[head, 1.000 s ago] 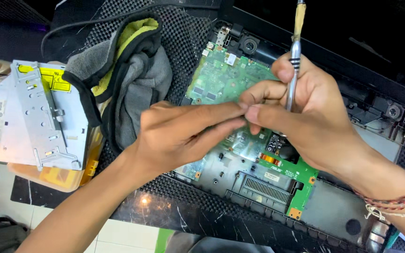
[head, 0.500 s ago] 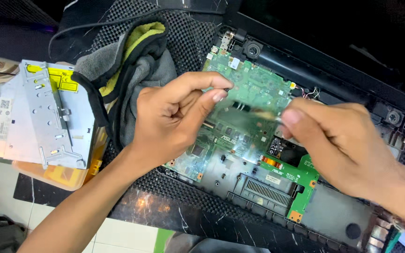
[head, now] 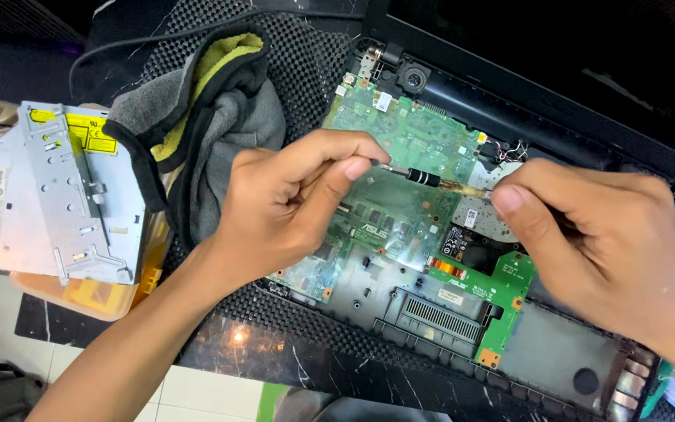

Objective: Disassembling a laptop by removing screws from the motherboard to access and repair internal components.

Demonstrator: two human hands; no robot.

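1. The left hand (head: 291,207) pinches the tip of a screwdriver (head: 431,180) between thumb and forefinger.
2. The right hand (head: 595,242) is closed around its handle end (mostly hidden).
3. The screwdriver lies level above the green circuit board (head: 400,141) in the open laptop base (head: 556,367).
4. A grey cloth (head: 220,125) and a metal drive (head: 64,195) lie towards the table's left edge.
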